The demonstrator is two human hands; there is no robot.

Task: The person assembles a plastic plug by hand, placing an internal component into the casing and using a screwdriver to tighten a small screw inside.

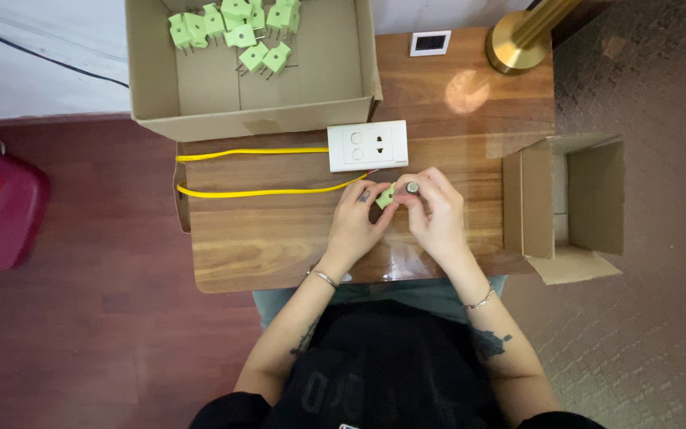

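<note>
Cardboard box (200,95) holds green plugs (236,32); hands pinch 1.

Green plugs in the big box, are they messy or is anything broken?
The green plugs lie jumbled at the far end of the cardboard box, pointing every way, but none looks broken. The yellow cable loops off the wooden table's left edge. Nothing else stands out.

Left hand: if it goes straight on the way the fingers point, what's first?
The left hand points up-right at the green plug it pinches; past that, probably the white socket, though height is unclear.
</note>
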